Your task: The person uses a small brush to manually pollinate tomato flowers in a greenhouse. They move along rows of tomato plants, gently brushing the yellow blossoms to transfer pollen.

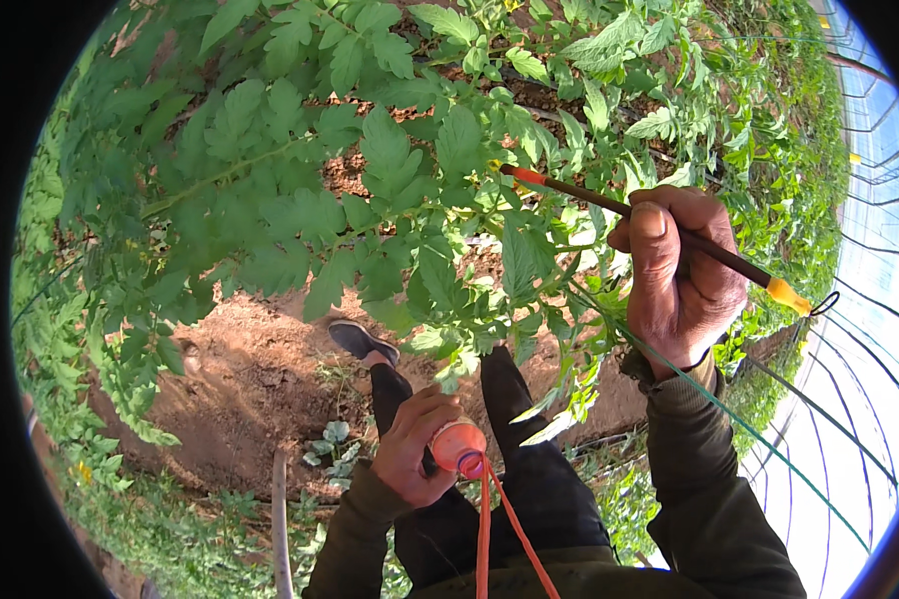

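Note:
Between the thumb and fingers of my right hand (682, 262) is a dark brush (595, 198) with a red band near its tip and a yellow end with a small loop. The brush tip meets or nearly meets a small yellow flower (494, 165) on a tomato plant (389, 161). Lower down, in front of my legs, my left hand (416, 445) grips a small plastic bottle (455, 442) that looks reddish, its open neck facing me. An orange-pink strap (485, 524) runs from the bottle neck down towards my body.
A green string (749, 430) slants past my right forearm. Reddish bare soil (255, 374) lies under the leaves, with my shoe (363, 341) on it. At lower left stands a pale wooden stake (280, 517). Curved ribs and bright sheeting of a greenhouse (861, 337) rise on the right.

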Available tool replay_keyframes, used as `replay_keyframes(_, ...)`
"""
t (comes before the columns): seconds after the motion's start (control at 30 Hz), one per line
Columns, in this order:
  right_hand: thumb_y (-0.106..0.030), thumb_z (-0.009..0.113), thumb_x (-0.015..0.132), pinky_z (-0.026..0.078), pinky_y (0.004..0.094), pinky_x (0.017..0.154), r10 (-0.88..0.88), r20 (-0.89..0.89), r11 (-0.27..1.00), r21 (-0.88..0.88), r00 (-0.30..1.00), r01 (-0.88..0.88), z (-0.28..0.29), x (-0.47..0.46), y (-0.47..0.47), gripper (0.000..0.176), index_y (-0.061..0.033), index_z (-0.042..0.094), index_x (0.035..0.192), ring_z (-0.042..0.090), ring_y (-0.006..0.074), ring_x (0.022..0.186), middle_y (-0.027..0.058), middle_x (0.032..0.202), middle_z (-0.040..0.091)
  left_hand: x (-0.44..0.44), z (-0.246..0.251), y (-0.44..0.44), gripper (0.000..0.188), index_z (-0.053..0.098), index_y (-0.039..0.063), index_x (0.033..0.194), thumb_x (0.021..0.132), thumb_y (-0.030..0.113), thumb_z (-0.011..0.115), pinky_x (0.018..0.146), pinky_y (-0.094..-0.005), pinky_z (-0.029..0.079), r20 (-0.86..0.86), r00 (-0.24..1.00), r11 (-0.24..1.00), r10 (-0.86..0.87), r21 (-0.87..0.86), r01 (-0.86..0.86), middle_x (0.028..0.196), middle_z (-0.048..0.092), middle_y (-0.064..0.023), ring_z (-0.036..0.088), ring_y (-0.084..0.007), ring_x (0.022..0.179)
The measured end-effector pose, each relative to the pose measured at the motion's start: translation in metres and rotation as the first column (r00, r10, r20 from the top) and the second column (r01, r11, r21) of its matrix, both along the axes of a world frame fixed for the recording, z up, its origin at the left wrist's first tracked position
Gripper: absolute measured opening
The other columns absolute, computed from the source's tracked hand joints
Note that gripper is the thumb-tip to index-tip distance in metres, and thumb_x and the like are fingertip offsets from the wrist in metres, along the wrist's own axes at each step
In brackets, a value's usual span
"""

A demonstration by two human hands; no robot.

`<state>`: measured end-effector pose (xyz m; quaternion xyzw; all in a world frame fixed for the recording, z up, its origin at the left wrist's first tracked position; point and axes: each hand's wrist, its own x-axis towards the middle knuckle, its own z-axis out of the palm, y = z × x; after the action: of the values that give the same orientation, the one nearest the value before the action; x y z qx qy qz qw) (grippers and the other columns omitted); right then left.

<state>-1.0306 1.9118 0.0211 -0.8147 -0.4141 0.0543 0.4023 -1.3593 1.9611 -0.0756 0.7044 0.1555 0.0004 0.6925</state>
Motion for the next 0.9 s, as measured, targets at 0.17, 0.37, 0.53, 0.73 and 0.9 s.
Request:
replay_keyframes(0.17, -0.019, 0.07, 0.107, 0.054, 0.0262, 0.07, -0.041, -0.039, 0.999, -0.022, 0.998, 0.04, -0.008, -0.002, 0.0, 0.021, 0.0021, 0.067, 0.109, 0.068, 0.0108, 0.074, 0.0066, 0.091, 0.07, -0.004, -0.003, -0.002, 0.065, 0.058, 0.002, 0.137, 0.077, 0.01, 0.084, 0.117, -0.0548, 0.044, 0.0, 1.0, 1.0, 0.012, 0.013, -0.012, 0.142, 0.061, -0.0228, 0.054, -0.047, 0.139)
replay_keyframes(0.37, -0.023, 0.07, 0.107, 0.055, 0.0261, 0.071, -0.081, -0.056, 0.997, 0.001, 0.995, 0.081, -0.006, -0.002, 0.002, 0.024, 0.001, 0.069, 0.11, 0.068, 0.01, 0.074, 0.0048, 0.084, 0.071, -0.005, -0.004, 0.002, 0.066, 0.058, 0.002, 0.137, 0.077, 0.012, 0.084, 0.117, -0.0547, 0.044, 0.003, 1.0, 1.0, 0.009, 0.003, -0.009, 0.142, 0.06, -0.0228, 0.052, -0.0469, 0.14)
replay_keyframes(0.53, -0.013, 0.073, 0.104, 0.052, 0.0274, 0.074, -0.141, -0.117, 0.99, -0.016, 0.983, 0.14, -0.005, -0.006, 0.001, 0.015, 0.0008, 0.07, 0.109, 0.062, 0.0105, 0.079, 0.0049, 0.089, 0.07, -0.004, 0.0, 0.004, 0.067, 0.059, 0.003, 0.137, 0.073, 0.004, 0.077, 0.115, -0.0541, 0.046, 0.012, 0.999, 0.999, 0.038, -0.011, -0.038, 0.141, 0.059, -0.021, 0.052, -0.0476, 0.139)
replay_keyframes(0.73, -0.015, 0.072, 0.105, 0.051, 0.026, 0.072, -0.116, -0.093, 0.993, 0.004, 0.989, 0.117, -0.004, 0.001, -0.006, 0.017, 0.0018, 0.07, 0.108, 0.061, 0.0094, 0.076, 0.0041, 0.087, 0.069, -0.002, 0.003, 0.003, 0.066, 0.06, 0.002, 0.137, 0.073, 0.004, 0.077, 0.116, -0.0531, 0.046, -0.004, 1.0, 0.999, 0.03, -0.011, -0.03, 0.14, 0.06, -0.0211, 0.052, -0.0463, 0.14)
replay_keyframes(0.9, -0.027, 0.062, 0.111, 0.051, 0.0253, 0.068, -0.244, -0.037, 0.958, 0.145, 0.969, 0.247, 0.032, 0.002, -0.028, 0.029, 0.0014, 0.065, 0.107, 0.066, 0.0136, 0.068, 0.0076, 0.079, 0.068, -0.006, 0.009, 0.002, 0.072, 0.053, 0.002, 0.143, 0.079, 0.009, 0.086, 0.119, -0.055, 0.042, 0.027, 0.999, 0.999, 0.039, 0.008, -0.039, 0.147, 0.057, -0.0237, 0.051, -0.0471, 0.142)
